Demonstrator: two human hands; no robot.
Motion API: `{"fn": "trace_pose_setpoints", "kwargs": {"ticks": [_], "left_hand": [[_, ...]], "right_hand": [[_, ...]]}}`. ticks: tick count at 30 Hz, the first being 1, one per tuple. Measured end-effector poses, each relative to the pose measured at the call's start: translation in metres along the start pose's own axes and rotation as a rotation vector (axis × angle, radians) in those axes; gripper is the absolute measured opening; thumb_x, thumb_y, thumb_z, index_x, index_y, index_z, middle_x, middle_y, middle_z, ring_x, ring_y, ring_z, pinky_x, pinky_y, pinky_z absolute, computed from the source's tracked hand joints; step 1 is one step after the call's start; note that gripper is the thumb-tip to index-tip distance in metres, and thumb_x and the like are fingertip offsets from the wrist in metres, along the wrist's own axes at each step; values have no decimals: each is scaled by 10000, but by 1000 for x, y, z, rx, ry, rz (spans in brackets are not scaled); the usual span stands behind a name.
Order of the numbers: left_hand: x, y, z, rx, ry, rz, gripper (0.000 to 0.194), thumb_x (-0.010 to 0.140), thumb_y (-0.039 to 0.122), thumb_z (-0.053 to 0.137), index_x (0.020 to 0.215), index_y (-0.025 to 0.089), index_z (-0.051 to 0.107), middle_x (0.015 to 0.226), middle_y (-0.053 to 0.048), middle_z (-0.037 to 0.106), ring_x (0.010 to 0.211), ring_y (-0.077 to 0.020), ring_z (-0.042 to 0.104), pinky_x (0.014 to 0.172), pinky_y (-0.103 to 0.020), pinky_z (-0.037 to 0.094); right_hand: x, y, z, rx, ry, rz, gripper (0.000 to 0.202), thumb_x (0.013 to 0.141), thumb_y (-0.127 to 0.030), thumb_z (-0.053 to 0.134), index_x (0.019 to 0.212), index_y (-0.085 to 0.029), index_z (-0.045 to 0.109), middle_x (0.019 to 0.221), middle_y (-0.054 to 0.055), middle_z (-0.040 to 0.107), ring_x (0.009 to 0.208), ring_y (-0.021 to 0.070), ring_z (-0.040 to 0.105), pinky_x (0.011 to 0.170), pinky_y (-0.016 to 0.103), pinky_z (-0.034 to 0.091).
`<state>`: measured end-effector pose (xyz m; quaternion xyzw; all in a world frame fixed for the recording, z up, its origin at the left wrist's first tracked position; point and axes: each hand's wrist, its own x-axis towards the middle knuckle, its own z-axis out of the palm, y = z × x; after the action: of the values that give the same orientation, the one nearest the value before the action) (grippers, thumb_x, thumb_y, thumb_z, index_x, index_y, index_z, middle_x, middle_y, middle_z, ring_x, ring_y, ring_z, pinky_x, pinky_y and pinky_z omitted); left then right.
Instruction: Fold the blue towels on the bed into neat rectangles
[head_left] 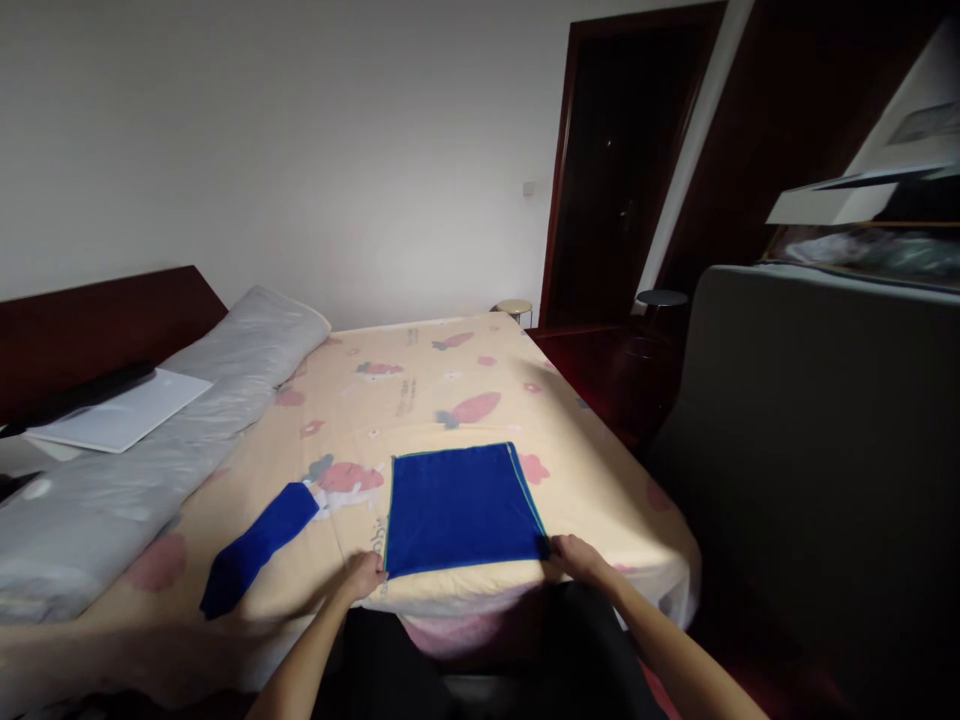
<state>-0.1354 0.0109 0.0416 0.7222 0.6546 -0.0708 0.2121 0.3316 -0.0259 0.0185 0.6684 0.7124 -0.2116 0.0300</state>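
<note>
A blue cloth (461, 510) with thin green edging lies spread in a near-square on the bed. My left hand (365, 577) pinches its near left corner, fingers closed. At the near right corner, my right hand (576, 556) grips the cloth in the same way. The near edge runs straight between both hands, close to the bed's front edge. To the left lies a second blue cloth (259, 548), folded into a long narrow strip and touched by neither hand.
The bed (405, 420) wears a cream sheet with a carrot print. On its left are a long grey cushion (240, 340) and a white flat panel (124, 412). A grey upright surface (810, 430) stands at right; two stools, one pale (514, 306), one dark (661, 298), stand beyond.
</note>
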Motion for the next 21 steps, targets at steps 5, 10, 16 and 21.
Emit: {"fn": "trace_pose_setpoints", "kwargs": {"ticks": [5,10,16,21], "left_hand": [[0,0,1,23,9,4,65,769,213,577,752,183,633,774,-13,673,783,-177,612,663,-240,370],[0,-2,0,21,16,13,62,775,223,575,767,195,630,804,-10,682,801,-172,612,663,-232,365],[-1,-3,-1,18,19,11,54,767,206,579,769,193,631,790,-5,679,781,-158,608,658,-225,362],[-4,-2,-2,10,34,6,45,746,226,614,731,185,628,740,-9,661,735,-166,602,634,-240,356]], "right_hand": [[1,0,5,-8,13,-6,279,820,-183,478,1014,-151,675,974,123,709,905,228,645,717,277,399],[0,-2,2,2,28,-30,271,810,-168,468,973,-170,684,956,98,711,893,218,642,711,266,393],[-5,-4,-4,18,27,-36,242,796,-174,484,919,-168,693,888,92,714,827,207,642,663,256,374],[-5,-1,-8,18,26,-23,198,824,-236,510,885,-192,693,873,73,711,822,208,640,656,259,365]]}}
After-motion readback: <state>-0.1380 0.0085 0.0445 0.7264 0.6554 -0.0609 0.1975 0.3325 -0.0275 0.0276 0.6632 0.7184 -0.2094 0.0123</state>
